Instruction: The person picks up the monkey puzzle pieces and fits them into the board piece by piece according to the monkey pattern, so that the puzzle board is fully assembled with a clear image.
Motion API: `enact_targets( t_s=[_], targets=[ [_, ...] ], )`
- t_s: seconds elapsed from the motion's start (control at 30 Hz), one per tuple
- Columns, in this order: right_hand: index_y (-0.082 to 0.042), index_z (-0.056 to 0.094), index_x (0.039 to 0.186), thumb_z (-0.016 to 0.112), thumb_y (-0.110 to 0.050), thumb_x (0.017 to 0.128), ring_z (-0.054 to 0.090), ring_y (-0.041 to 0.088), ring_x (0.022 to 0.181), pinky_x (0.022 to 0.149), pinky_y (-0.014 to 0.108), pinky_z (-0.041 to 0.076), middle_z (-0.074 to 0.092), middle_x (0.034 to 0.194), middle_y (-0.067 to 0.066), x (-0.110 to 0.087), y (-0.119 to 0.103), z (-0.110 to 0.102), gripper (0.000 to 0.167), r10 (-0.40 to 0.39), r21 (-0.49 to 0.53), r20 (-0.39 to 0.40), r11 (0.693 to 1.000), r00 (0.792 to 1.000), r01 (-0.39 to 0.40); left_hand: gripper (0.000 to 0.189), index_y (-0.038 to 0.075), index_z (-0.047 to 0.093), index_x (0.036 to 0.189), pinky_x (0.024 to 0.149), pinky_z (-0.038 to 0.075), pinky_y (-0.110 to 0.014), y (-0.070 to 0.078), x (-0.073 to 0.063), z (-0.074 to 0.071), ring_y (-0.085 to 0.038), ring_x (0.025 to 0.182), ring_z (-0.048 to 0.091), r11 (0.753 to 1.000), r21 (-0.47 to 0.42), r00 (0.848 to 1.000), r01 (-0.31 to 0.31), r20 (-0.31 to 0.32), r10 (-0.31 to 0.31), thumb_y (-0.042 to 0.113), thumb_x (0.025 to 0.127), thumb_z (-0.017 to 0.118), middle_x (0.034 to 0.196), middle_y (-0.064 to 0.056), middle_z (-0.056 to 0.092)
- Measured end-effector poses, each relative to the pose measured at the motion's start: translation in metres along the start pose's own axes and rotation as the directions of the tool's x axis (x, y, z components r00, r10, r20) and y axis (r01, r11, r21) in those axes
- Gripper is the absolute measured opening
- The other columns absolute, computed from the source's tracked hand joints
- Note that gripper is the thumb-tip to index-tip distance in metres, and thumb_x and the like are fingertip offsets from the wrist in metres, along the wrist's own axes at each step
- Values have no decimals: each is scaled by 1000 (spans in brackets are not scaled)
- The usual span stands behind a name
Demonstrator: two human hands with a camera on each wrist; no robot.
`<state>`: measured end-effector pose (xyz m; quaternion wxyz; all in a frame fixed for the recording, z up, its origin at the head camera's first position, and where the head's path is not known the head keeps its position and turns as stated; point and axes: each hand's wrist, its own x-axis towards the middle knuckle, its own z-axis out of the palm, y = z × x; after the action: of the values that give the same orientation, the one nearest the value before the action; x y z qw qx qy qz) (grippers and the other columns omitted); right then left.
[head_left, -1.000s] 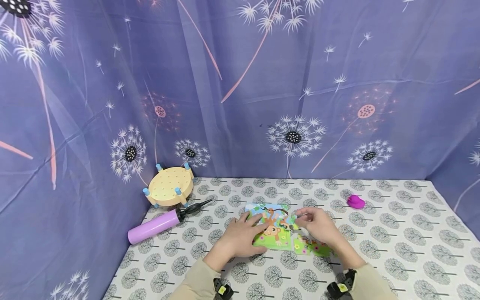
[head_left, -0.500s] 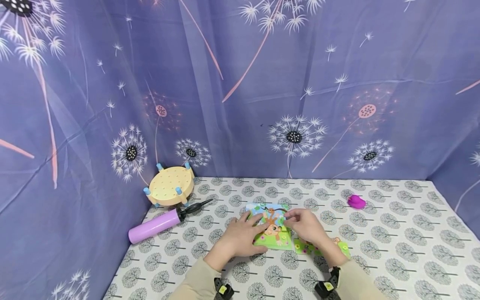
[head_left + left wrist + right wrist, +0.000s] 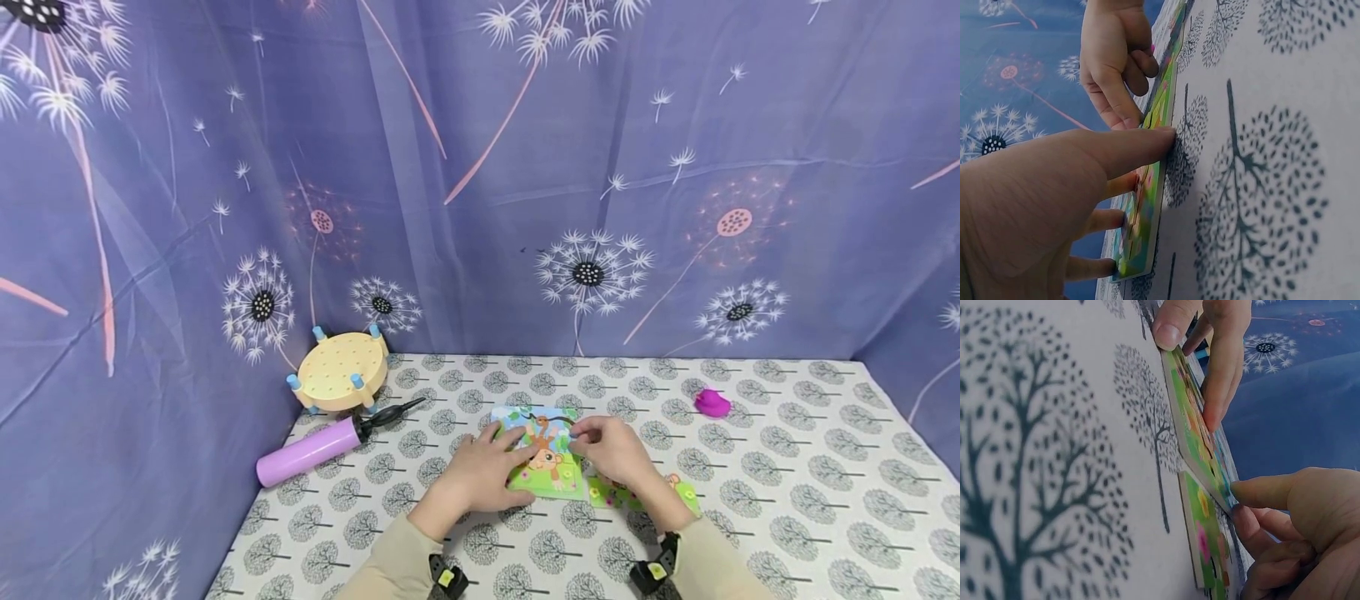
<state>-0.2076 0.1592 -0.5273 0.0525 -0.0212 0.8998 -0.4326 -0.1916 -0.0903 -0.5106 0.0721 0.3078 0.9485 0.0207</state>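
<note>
A flat jigsaw puzzle [image 3: 547, 483] with a monkey picture lies on the patterned cloth. My left hand [image 3: 483, 475] rests across its left side with fingers spread; in the left wrist view the thumb [image 3: 1141, 147] lies over the near edge. At the puzzle's right edge, my right hand [image 3: 615, 450] pinches a puzzle piece between thumb and fingers, the piece mostly hidden by them. The right wrist view has the thumb [image 3: 1263, 492] right at the board's edge. Loose green puzzle pieces [image 3: 600, 493] lie just right of the board, partly under the right wrist.
Back left stands a yellow pegged toy [image 3: 341, 371] with blue pegs. In front of it lies a purple hand pump [image 3: 307, 454] with a black nozzle. A magenta toy [image 3: 712, 404] sits at the right. A purple dandelion curtain [image 3: 480, 250] closes off the back and left.
My right hand has moved left from the loose pieces to the puzzle's right edge, uncovering more green pieces at the right. It has barely shifted in the last half second. The left hand stays put.
</note>
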Motion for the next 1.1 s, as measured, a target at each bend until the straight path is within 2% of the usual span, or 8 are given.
enact_targets(
  t_s=[0.17,0.3,0.53,0.63,0.73,0.8,1.0,1.1],
  targets=[
    [-7,76,106,81,-13,88,61,14,68,66,33,52,69,86,-2,0,0,-2,19,-14,-4,-1,1000,1000,14,77,36,42,160,105,41,-73,2,0,-2,-42,150,32,1000,-12,1000,3,4,-3,69,92,62,169,2,31],
    [-8,76,105,81,-13,88,59,15,64,63,32,51,68,85,-2,2,1,-1,18,-12,-2,-3,1000,1000,12,77,37,42,160,104,43,-73,6,1,-4,-46,148,34,1000,4,1000,2,1,-2,70,92,61,168,0,32],
    [-8,75,104,80,-14,89,56,16,53,50,31,51,68,84,0,2,5,-2,17,7,41,7,999,1000,-7,76,41,42,159,102,44,-74,15,7,1,-54,144,36,999,43,1000,21,-8,-21,71,91,61,163,-9,37],
    [-9,75,105,78,-15,91,61,14,64,62,33,55,69,87,-1,-3,6,-7,15,-5,24,17,1000,1000,5,74,45,41,158,100,45,-75,22,9,0,-56,142,37,998,59,999,34,3,-34,72,91,60,161,-12,39],
    [-10,76,107,76,-17,93,64,14,78,75,39,56,70,90,-2,-10,9,-16,15,-50,-8,38,999,998,51,73,49,40,157,100,45,-75,27,11,0,-56,142,37,997,67,999,49,12,-50,74,91,59,158,-13,41],
    [-9,76,108,76,-16,93,63,14,82,77,39,56,70,91,-2,-15,12,-24,16,-93,-20,54,995,994,94,74,50,40,157,100,45,-74,28,13,0,-56,141,38,996,73,998,53,11,-54,75,90,58,157,-13,42],
    [-2,73,113,77,-15,92,59,13,63,58,26,53,68,89,1,-30,24,-43,25,-175,30,170,985,970,172,75,47,44,156,103,46,-70,20,12,1,-53,139,42,999,46,1000,22,-17,-21,75,89,61,154,-9,45],
    [-2,73,112,83,-22,88,60,11,63,59,25,54,67,88,0,-35,30,-48,33,-215,20,226,976,950,216,74,45,46,156,104,45,-69,12,11,1,-51,140,42,999,40,1000,-3,-27,4,75,89,61,157,-6,44]
  ],
)
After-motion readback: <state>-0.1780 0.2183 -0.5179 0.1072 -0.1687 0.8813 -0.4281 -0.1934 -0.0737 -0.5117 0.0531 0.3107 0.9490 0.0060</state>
